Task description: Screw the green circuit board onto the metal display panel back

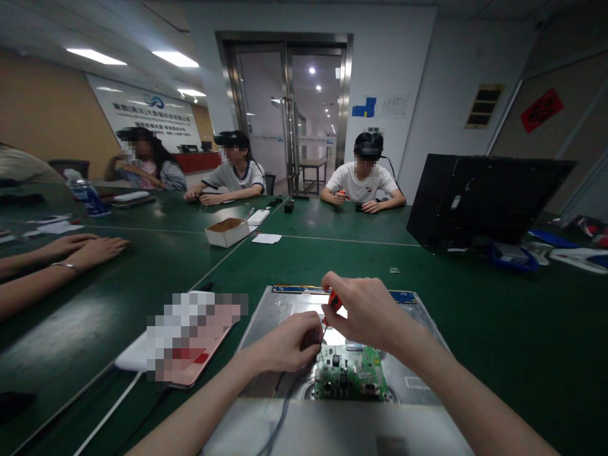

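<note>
My right hand grips a screwdriver by its red-orange handle, tilted with the shaft pointing down. The shaft ends near the upper left corner of a green circuit board. Beside that tip is my left hand, fingers closed in a pinch; what they hold, if anything, is hidden. Under both hands lies a silvery metal panel, flat on the green table, with the board on its near half. A grey cable runs from beneath my left hand toward me. Narrow blue strips line the panel's far edge.
Left of the panel are a pink phone-like object and a white one, with cables. A small open box stands farther back. A black monitor stands at right. Several people sit around the green table; another person's forearms rest at left.
</note>
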`<state>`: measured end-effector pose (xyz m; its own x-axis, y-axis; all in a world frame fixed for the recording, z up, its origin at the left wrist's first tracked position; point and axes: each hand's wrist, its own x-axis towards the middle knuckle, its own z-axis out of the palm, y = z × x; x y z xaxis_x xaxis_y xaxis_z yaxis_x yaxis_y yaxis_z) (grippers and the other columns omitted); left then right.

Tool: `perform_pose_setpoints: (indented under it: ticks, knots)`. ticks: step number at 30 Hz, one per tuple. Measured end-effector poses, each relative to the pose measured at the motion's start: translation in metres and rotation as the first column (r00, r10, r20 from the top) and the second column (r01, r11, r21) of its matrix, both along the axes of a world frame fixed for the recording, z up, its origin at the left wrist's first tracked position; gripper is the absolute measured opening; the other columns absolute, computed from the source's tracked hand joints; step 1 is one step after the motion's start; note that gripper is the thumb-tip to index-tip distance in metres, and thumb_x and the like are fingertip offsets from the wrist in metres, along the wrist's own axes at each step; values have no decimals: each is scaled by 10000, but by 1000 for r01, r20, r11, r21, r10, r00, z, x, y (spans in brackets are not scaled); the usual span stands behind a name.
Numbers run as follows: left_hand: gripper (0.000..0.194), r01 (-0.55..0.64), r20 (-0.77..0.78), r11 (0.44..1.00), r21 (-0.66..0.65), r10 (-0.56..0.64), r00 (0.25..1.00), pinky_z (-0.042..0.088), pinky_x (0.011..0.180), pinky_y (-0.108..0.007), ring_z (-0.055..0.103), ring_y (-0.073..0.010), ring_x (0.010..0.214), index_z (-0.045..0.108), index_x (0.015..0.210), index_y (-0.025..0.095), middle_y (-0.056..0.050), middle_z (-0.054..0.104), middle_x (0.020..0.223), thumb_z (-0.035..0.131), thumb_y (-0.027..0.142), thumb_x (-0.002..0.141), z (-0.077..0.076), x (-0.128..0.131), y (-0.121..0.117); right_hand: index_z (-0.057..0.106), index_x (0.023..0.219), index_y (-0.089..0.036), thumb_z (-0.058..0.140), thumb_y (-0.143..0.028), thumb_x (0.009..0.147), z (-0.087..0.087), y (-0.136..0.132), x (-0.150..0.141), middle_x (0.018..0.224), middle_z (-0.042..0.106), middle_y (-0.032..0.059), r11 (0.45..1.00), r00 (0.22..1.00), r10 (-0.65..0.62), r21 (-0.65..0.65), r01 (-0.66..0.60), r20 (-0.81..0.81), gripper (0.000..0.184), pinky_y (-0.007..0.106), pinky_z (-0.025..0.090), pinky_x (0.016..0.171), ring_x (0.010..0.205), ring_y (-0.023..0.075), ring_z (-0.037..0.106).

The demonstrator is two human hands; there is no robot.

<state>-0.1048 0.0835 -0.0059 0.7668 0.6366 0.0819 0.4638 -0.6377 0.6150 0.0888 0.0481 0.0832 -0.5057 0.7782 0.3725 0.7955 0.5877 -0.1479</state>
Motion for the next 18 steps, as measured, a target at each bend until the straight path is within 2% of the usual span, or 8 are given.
perform_pose_setpoints:
  ticks: [3,8,14,18]
  knots:
    - [143,4,7,1000,13,-4,1000,359,586,-262,482,-164,671,541,861,165,-19,551,785,501,124,730,-2,0,1,476,998,-204,543,-247,784,0,-1,0,824,679,6,1000,1000,22,2,-22,-15,229,265,257,534,647,147,598]
    - [67,-9,-11,1000,-3,9,1000,340,563,-253,464,-153,639,526,803,168,-5,528,729,501,131,753,0,1,0,491,975,-215,543,-340,857,1,0,1,787,683,10,1000,1000,-17,4,17,21,180,270,235,530,628,160,595]
    - [150,-6,-3,1000,-2,6,1000,351,583,-260,474,-163,668,557,882,162,-19,555,777,502,127,746,-1,1,1,466,1019,-202,528,-227,827,-2,2,0,793,674,8,1000,1000,-2,-19,2,-3,204,265,239,533,622,151,586]
    - [65,-8,-3,1000,24,8,1000,344,578,-260,467,-162,665,529,829,167,-15,542,764,506,155,770,-1,1,1,466,997,-208,556,-274,833,-1,2,1,821,674,4,999,999,26,-22,-26,-26,198,259,250,540,644,151,591]
